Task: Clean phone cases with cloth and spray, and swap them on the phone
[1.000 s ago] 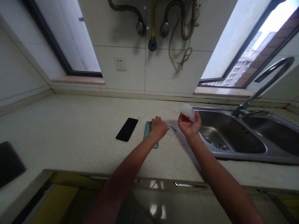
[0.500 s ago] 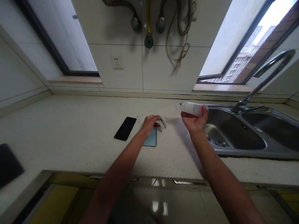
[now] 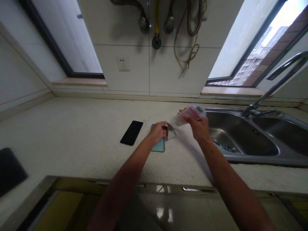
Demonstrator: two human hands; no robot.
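A pale blue-green case (image 3: pixel 158 147) lies flat on the counter (image 3: pixel 84 141), and I measure everything by it. Over its far end, this person's left hand (image 3: pixel 157 132) pinches a thin, curled whitish piece (image 3: pixel 171 131); whether the hand touches the case, I can't tell. Beyond the case and to its right, the right hand (image 3: pixel 198 128) grips a translucent white packet (image 3: pixel 196 111) with a pink band, held tilted. Just left of the case is a black phone (image 3: pixel 131 132); well to its right sits a steel sink (image 3: pixel 240 136).
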